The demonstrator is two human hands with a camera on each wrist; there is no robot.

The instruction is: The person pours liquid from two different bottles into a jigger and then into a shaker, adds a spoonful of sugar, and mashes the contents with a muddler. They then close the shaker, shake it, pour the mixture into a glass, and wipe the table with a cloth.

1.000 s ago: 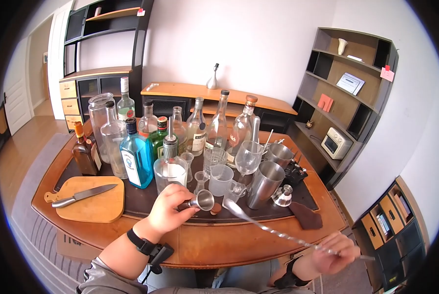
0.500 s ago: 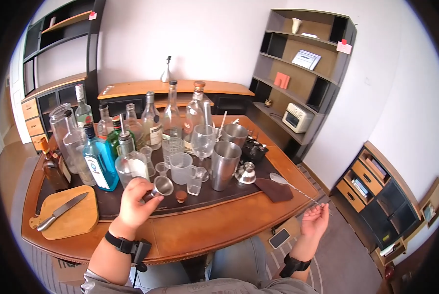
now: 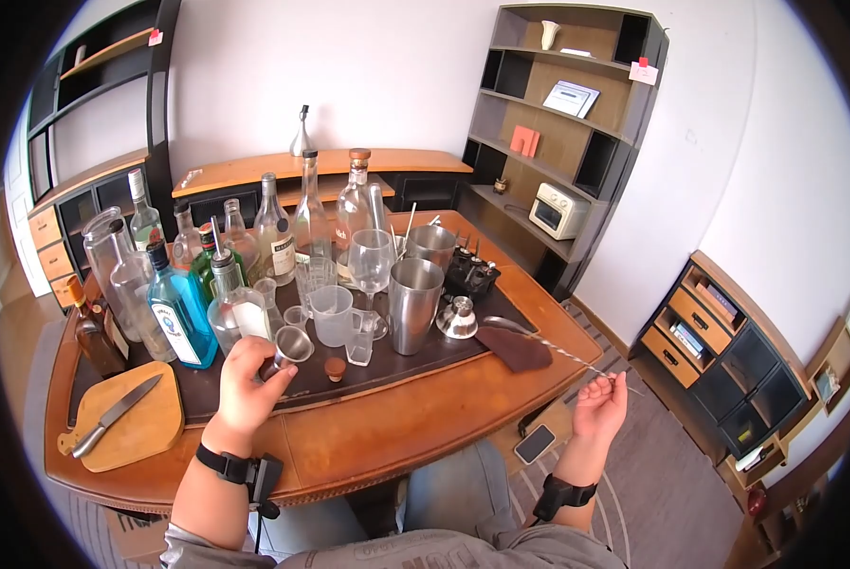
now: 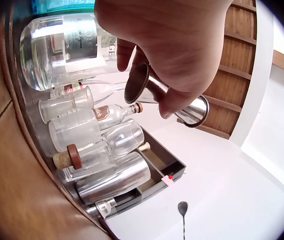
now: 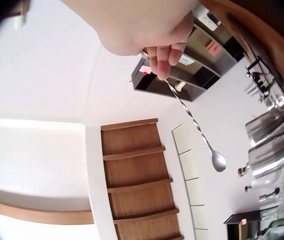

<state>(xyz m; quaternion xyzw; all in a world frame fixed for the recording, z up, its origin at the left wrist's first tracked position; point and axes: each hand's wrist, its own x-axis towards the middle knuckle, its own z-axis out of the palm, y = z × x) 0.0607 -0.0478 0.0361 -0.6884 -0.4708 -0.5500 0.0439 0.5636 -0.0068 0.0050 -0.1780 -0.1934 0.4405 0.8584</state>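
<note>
My left hand point(image 3: 247, 384) pinches a double-ended metal jigger point(image 3: 293, 346) above the table's front part, before a clear bottle with a pourer point(image 3: 239, 308). In the left wrist view the jigger point(image 4: 158, 93) lies across between thumb and fingers. My right hand point(image 3: 599, 408) holds a twisted bar spoon point(image 3: 562, 352) near its thin end, past the table's right edge; its bowl hangs over a brown cloth point(image 3: 517, 350). The right wrist view shows the spoon point(image 5: 194, 120) with its bowl pointing away from the fingers. A metal shaker tin point(image 3: 413, 308) stands between the two hands.
Several bottles crowd the left and back of the table. A measuring cup point(image 3: 332, 316), a wine glass point(image 3: 371, 259) and a cork stopper point(image 3: 335, 368) stand near the middle. A knife point(image 3: 117, 414) lies on a cutting board point(image 3: 164, 436) at the left.
The head view has turned to the right. My right hand has swung the spoon from the front middle of the table out to the right; my left hand keeps its hold on the jigger.
</note>
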